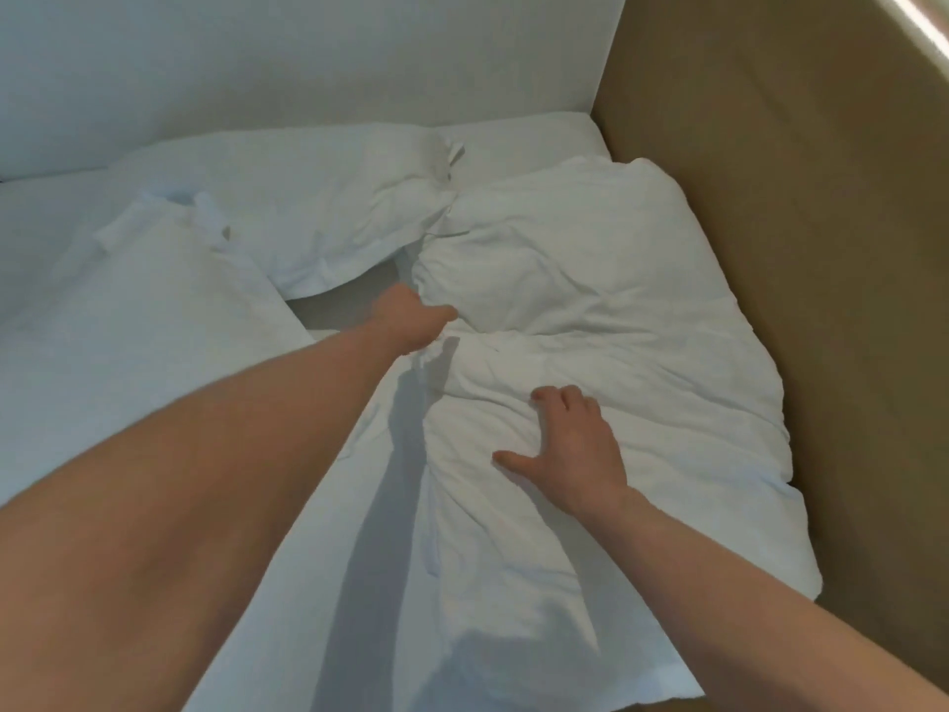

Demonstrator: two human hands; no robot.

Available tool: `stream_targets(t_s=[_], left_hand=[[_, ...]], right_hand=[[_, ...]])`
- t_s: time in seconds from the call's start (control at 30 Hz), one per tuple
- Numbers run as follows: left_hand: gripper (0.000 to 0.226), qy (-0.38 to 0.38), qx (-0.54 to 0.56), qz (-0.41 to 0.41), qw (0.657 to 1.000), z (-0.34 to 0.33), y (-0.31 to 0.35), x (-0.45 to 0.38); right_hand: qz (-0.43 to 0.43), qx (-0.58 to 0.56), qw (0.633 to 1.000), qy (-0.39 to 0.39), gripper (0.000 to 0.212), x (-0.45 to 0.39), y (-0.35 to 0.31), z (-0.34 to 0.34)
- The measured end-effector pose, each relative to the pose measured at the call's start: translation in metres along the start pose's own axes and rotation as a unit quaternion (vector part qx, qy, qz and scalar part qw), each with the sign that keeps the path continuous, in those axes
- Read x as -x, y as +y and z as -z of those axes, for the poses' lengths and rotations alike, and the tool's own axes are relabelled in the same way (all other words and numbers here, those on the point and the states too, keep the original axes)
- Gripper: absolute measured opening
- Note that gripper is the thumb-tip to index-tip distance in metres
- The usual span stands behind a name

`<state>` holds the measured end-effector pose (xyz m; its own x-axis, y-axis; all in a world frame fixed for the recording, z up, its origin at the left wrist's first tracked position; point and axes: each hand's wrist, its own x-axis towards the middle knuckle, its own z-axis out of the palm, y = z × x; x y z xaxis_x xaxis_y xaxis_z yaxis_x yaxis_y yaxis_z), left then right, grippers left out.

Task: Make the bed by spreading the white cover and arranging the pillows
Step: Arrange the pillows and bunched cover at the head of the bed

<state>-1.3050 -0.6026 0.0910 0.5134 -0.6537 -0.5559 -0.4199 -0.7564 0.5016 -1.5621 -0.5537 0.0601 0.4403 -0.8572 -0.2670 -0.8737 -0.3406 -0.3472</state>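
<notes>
White bed (51,238); hands (411,316) gripping, pressing cover (590,310).

head view, looking down close over bed (513,141)

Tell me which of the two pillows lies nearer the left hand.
The far pillow against the white headboard: its near corner sits just beyond the left hand. The other pillow lies further left, beside the forearm.
</notes>
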Motion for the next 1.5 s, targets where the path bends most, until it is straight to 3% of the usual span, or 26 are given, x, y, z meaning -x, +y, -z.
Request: stream_targets(t_s=[0.1, 0.2, 0.23, 0.3, 0.4, 0.47, 0.57, 0.6, 0.73, 0.77, 0.83, 0.87, 0.9, 0.97, 1.0, 1.1, 1.23, 1.5], left_hand=[[0.107, 0.03, 0.086, 0.04, 0.995, -0.011, 0.021, -0.036], [0.119, 0.035, 0.155, 0.06, 0.986, -0.024, 0.027, -0.071], [0.113, 0.039, 0.142, 0.049, 0.988, -0.028, 0.025, -0.081], [0.079, 0.081, 0.084, 0.005, 0.993, -0.031, 0.02, -0.097], [0.037, 0.184, 0.088, -0.037, 0.978, -0.015, 0.026, -0.104], [0.031, 0.239, 0.141, -0.021, 0.96, 0.001, 0.039, -0.107], [0.027, 0.264, 0.16, -0.003, 0.951, 0.002, 0.049, -0.109], [0.026, 0.256, 0.137, -0.003, 0.957, -0.003, 0.047, -0.111], [0.027, 0.119, 0.04, 0.024, 0.992, -0.011, 0.045, -0.102], [0.033, 0.144, 0.016, 0.021, 0.989, -0.009, 0.052, -0.096], [0.052, 0.281, -0.062, -0.054, 0.956, -0.009, 0.07, -0.077], [0.054, 0.331, -0.093, -0.154, 0.926, -0.014, 0.079, -0.066], [0.053, 0.335, -0.119, -0.274, 0.894, -0.022, 0.083, -0.058], [0.061, 0.232, -0.19, -0.455, 0.839, -0.043, 0.077, -0.048], [0.068, 0.165, -0.244, -0.487, 0.822, -0.056, 0.072, -0.045], [0.08, 0.036, -0.372, -0.444, 0.814, -0.092, 0.046, -0.038], [0.089, 0.02, -0.363, -0.389, 0.847, -0.123, -0.001, -0.019], [0.088, -0.045, -0.38, -0.32, 0.867, -0.152, -0.096, 0.059]], right_hand=[[-0.013, 0.08, 0.995, -0.056, 0.094, -0.009, 0.003, -0.032], [0.019, 0.104, 0.994, -0.033, 0.073, -0.012, 0.018, -0.066], [0.044, 0.101, 0.994, 0.0, 0.057, -0.014, 0.023, -0.075], [0.1, 0.083, 0.989, 0.074, 0.03, -0.014, 0.032, -0.087], [0.201, 0.029, 0.97, 0.136, 0.02, -0.005, 0.036, -0.081], [0.247, -0.015, 0.957, 0.151, 0.021, 0.002, 0.031, -0.066], [0.212, -0.02, 0.966, 0.143, 0.011, 0.005, 0.028, -0.066], [0.185, 0.002, 0.974, 0.132, 0.004, 0.005, 0.03, -0.073], [0.114, 0.021, 0.992, 0.045, 0.02, 0.011, 0.035, -0.101], [0.115, 0.006, 0.993, 0.029, 0.025, 0.013, 0.035, -0.097], [0.137, -0.043, 0.989, 0.024, 0.034, 0.016, 0.038, -0.081], [0.143, -0.059, 0.987, 0.043, 0.04, 0.016, 0.04, -0.071], [0.142, -0.067, 0.985, 0.073, 0.047, 0.014, 0.044, -0.062], [0.106, -0.065, 0.983, 0.133, 0.06, 0.011, 0.053, -0.048], [0.073, -0.057, 0.985, 0.145, 0.066, 0.01, 0.059, -0.045], [-0.028, -0.018, 0.994, 0.107, 0.079, 0.021, 0.075, -0.052], [-0.055, 0.004, 0.998, 0.021, 0.081, 0.063, 0.082, -0.083], [-0.06, 0.063, 0.986, -0.141, 0.089, 0.127, 0.072, -0.095]])
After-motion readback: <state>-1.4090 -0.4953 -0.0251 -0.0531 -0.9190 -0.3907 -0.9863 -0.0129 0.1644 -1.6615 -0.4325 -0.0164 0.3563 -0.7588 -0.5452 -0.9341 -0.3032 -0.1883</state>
